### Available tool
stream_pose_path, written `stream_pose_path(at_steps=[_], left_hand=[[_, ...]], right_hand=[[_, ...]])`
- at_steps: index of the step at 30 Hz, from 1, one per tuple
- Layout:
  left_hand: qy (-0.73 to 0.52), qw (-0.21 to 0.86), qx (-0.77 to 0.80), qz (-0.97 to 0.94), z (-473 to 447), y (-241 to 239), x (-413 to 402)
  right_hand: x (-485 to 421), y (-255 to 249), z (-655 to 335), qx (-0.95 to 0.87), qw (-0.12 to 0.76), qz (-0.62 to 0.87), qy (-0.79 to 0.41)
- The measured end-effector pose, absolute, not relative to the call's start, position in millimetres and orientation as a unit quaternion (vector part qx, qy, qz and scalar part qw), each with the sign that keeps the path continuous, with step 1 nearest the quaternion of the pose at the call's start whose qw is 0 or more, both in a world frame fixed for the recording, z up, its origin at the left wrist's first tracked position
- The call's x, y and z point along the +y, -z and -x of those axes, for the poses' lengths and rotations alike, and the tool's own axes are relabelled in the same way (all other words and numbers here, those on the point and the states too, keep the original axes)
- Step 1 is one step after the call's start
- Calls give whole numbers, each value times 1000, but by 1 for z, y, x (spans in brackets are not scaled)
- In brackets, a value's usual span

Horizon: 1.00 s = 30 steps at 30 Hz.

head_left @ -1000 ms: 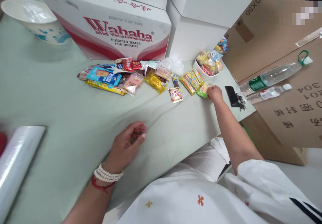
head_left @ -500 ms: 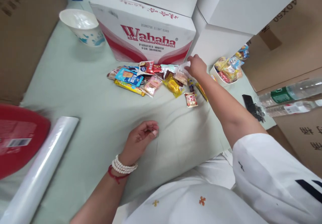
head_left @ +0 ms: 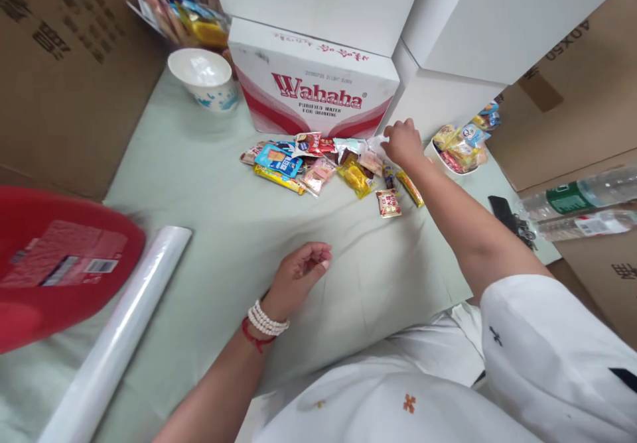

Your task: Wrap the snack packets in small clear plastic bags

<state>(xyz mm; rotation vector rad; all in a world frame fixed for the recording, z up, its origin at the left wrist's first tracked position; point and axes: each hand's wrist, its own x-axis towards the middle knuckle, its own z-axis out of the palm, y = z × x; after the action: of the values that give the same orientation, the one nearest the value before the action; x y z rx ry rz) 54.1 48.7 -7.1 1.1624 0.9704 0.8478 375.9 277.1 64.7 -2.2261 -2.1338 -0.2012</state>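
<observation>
Clear plastic (head_left: 376, 145) lies just left of bent R hand (head_left: 404, 144), twd table's (head_left: 223, 231) far edge; its grip I can't tell. L hand (head_left: 301, 272), half-curled, empty, is farther.

Pale green table (head_left: 219, 231) bears snack packets (head_left: 279, 160), Wahaha box (head_left: 318, 98), patterned bowl (head_left: 219, 95)

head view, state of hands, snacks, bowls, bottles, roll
left hand: empty, loosely curled
right hand: fingers at crumpled clear plastic, grip unclear
multicoloured plastic snack packets: piled, seemingly sealed
round blue-printed white bowl: upright, uncovered
white bowl: heaped full
clear plastic bottles: caps unseen
shiny white plastic roll: lying down
</observation>
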Motion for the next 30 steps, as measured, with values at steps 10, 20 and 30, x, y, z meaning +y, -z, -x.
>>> stream_pose_path(at_steps=[10,20,30], left_hand=[[-361,643,410,-537,-49,11,44],[-398,624,429,-517,-55,7,38],[-338,574,451,-595,-64,1,35]], right_hand=[[285,-70,-375,-654,78,743,117],[99,-51,-293,-566,326,537,-534],[35,-28,-278,-435,338,520,-652]])
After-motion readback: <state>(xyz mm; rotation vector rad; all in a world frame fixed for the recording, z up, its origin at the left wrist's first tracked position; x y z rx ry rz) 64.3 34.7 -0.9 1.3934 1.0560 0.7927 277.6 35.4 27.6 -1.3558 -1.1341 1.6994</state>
